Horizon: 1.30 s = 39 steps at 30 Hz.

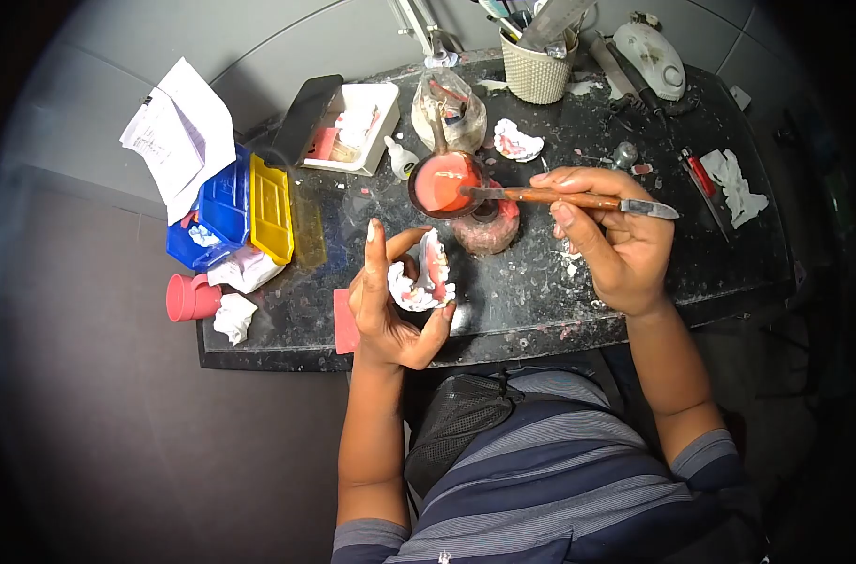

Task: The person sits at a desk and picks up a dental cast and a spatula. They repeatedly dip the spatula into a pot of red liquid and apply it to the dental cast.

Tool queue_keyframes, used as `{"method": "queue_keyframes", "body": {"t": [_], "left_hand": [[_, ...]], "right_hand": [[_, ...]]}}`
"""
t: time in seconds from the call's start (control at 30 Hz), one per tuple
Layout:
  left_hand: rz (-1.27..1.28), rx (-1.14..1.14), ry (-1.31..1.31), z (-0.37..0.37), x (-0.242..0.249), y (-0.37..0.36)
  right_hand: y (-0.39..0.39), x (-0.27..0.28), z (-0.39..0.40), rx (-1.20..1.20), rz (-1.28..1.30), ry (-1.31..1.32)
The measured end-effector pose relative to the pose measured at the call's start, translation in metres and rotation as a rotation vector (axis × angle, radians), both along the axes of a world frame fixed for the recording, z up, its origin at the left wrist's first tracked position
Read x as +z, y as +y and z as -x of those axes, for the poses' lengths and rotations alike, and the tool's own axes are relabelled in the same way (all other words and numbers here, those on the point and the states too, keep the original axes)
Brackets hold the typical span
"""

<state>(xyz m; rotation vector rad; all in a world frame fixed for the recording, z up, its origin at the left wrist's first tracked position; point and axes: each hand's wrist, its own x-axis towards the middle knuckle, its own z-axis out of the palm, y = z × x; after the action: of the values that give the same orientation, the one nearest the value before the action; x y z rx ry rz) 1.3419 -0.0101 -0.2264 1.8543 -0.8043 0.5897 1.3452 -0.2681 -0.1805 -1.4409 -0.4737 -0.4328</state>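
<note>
A person is holding a set of false teeth and dipping a tool into a bowl of pink paste.

The left hand [390, 305] is gripping the false teeth [426, 279] on their white mould between thumb and fingers, forefinger pointing up, just above the near edge of the dark table [541, 291]. The right hand [608, 235] is closing around a wooden-handled knife [569, 198], its tip lying in the bowl [444, 183] of pink paste. A basket of tools [538, 66] is standing at the far edge, and blue and yellow trays [235, 211] are sitting well to the left.
</note>
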Motion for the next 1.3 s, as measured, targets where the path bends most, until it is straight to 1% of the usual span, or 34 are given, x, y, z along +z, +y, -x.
{"method": "queue_keyframes", "body": {"t": [0.07,0.13,0.17,0.23,0.27,0.3,0.37,0.5,0.6,0.73,0.8,0.93,1.03,1.13,1.23,1.3], "left_hand": [[0.003,-0.005,-0.001,0.0,0.0,-0.001],[0.006,-0.009,-0.003,-0.001,0.001,-0.001],[0.002,-0.015,-0.013,-0.001,0.002,-0.001],[-0.002,-0.022,-0.023,-0.001,0.002,-0.001],[-0.004,-0.018,-0.014,0.0,0.002,-0.001],[-0.005,-0.015,-0.005,0.0,0.001,-0.001],[-0.003,-0.019,-0.005,0.0,0.001,-0.001],[0.008,-0.022,0.009,0.0,0.001,-0.001],[0.014,-0.019,0.012,0.0,0.0,-0.001],[0.003,-0.02,0.004,0.0,0.001,-0.001],[-0.007,-0.017,0.009,0.001,0.002,0.0],[0.007,-0.017,0.002,0.0,0.0,-0.001],[-0.002,-0.01,-0.004,0.0,0.001,0.0],[-0.013,-0.007,0.008,0.001,0.003,0.0],[-0.005,0.004,0.035,0.003,0.003,0.0],[0.009,0.003,0.051,0.003,0.001,0.001]], "right_hand": [[0.0,0.001,0.001,-0.004,-0.01,-0.001],[-0.001,0.005,0.003,0.078,-0.069,-0.007],[-0.001,0.004,0.003,0.079,-0.069,-0.008],[-0.003,-0.002,0.002,0.196,-0.023,-0.001],[-0.005,-0.005,0.003,0.195,0.036,0.003],[-0.006,-0.004,0.003,0.193,0.036,0.003],[-0.006,0.0,0.003,0.234,0.172,-0.015],[-0.004,0.005,0.003,0.259,0.241,0.015],[-0.003,0.004,0.004,0.216,0.212,-0.001],[-0.004,0.003,0.004,0.243,0.213,0.0],[-0.003,0.003,0.005,0.215,0.201,0.012],[-0.005,0.004,0.004,0.238,0.227,-0.013],[-0.004,0.003,0.005,0.208,0.192,-0.009],[-0.005,0.005,0.005,0.242,0.209,-0.002],[-0.004,0.002,0.004,0.202,0.19,-0.005],[-0.006,0.001,0.003,0.195,0.106,-0.004]]}}
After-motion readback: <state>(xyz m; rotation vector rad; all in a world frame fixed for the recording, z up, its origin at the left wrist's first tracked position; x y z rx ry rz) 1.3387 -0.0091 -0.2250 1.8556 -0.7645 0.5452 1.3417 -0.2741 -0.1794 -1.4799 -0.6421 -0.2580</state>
